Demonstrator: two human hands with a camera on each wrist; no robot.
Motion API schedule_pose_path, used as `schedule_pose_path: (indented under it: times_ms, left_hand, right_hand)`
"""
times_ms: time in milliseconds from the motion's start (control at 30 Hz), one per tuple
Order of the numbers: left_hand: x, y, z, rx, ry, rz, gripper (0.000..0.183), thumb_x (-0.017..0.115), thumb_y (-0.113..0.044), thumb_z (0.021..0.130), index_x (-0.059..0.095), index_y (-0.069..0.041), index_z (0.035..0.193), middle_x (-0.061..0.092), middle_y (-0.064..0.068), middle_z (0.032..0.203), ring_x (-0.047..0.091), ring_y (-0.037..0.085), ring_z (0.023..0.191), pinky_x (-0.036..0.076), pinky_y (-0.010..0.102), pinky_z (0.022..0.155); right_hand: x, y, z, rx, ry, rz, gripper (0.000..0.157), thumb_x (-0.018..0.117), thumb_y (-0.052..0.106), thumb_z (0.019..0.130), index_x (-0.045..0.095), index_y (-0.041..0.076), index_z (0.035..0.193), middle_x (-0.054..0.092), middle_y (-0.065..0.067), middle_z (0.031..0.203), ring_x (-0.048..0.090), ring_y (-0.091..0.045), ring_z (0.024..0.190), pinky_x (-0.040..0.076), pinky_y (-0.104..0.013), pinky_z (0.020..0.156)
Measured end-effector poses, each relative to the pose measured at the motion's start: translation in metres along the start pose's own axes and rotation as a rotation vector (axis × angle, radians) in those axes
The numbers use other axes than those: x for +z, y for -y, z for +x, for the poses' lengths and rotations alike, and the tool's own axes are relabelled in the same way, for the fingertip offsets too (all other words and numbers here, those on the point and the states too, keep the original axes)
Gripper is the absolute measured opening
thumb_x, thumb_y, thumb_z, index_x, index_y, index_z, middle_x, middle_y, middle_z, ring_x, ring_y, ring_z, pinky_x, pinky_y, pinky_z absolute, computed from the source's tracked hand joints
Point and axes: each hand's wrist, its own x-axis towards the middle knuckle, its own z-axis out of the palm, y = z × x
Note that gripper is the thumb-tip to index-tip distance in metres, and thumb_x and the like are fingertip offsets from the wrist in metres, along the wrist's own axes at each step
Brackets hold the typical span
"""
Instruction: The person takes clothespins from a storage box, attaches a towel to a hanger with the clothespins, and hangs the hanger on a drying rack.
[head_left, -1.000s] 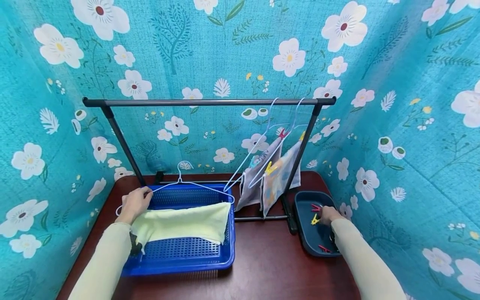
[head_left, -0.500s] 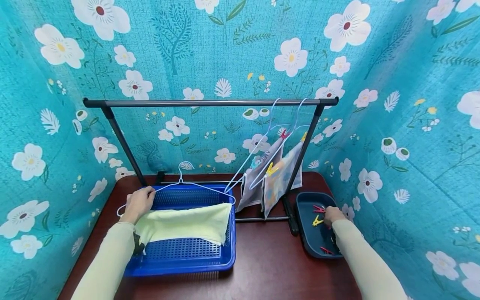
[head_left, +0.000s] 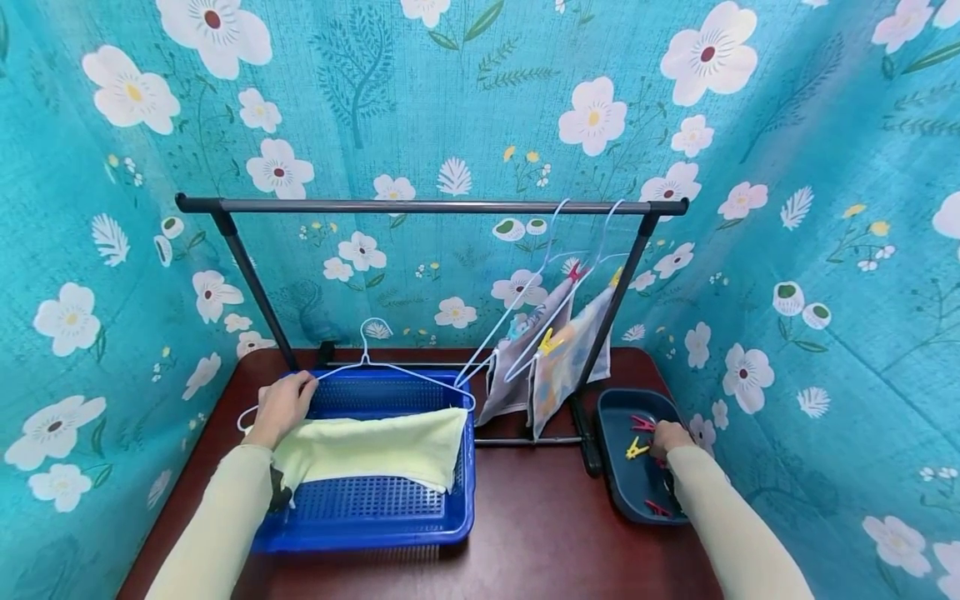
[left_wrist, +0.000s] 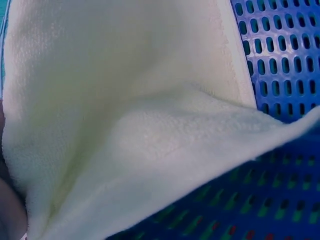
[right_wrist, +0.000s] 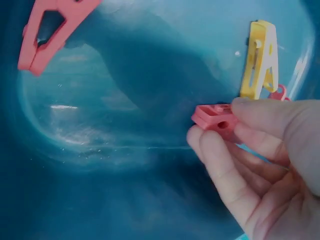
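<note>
Lengthwise, a blue basket point(head_left: 367, 535) is being spanned left-to-right by a pale-yellow towel point(head_left: 375, 450); well rightward, a red clothespin point(right_wrist: 215, 116) is being pinched in a tray point(head_left: 632, 485) by the right hand point(head_left: 672, 437); behind, a hanger point(head_left: 365, 359) is being gripped by the left hand point(head_left: 285, 407).

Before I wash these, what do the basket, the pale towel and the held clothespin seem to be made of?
Basket: likely plastic, glossy; molded slots catch the light.
Towel: matte fabric, fuzzy pile showing; cotton or synthetic, I can't tell.
Clothespin: probably hard plastic, smooth, evenly colored, with a molded-looking hole.
</note>
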Motion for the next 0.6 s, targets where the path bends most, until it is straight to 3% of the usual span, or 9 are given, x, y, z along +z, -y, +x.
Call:
schedule_pose_path:
  times_ms: [433,600]
  left_hand:
    - [-0.002,-0.002,-0.002,-0.016,-0.003,-0.045,0.026,0.045,-0.023,0.101,0.062,-0.004,0.101,0.064,0.019,0.098,0.057,0.036,0.092,0.03,0.054,0.081]
    - [-0.002,-0.003,-0.003,-0.034,-0.016,-0.063,0.027,0.045,-0.024,0.101,0.062,-0.004,0.103,0.063,0.02,0.1,0.056,0.037,0.094,0.029,0.055,0.082]
  right_hand:
    - [-0.015,0.011,-0.019,0.093,0.052,0.199,0.01,0.059,0.004,0.087,0.059,-0.005,0.087,0.054,-0.015,0.076,0.059,-0.023,0.063,0.052,-0.03,0.053]
    - [-0.022,0.012,-0.025,0.072,0.022,0.157,0.018,0.063,0.01,0.086,0.06,-0.006,0.092,0.056,-0.014,0.077,0.056,-0.025,0.066,0.051,-0.033,0.056]
